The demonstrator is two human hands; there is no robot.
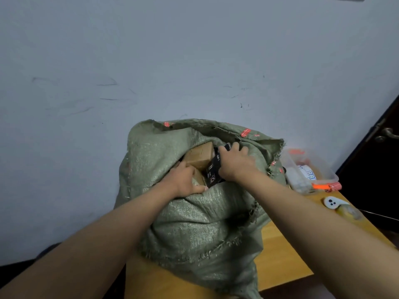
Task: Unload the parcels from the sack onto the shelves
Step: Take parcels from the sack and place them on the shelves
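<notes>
A green woven sack (194, 223) stands on a wooden table (280, 251) against the wall, its mouth open at the top. Inside the mouth I see a brown cardboard parcel (199, 156) and a black box with white markings (212, 171). My right hand (234, 161) grips the black box from above, fingers curled over its far edge. My left hand (185, 180) reaches into the mouth beside the brown parcel, its thumb hooked over the sack's front rim; its fingers are hidden inside. No shelves are in view.
A clear plastic tub (311, 169) with orange clips stands on the table right of the sack. A small white device (331, 202) and a tape roll (349, 212) lie nearer the right edge. A dark door (377, 169) is at far right.
</notes>
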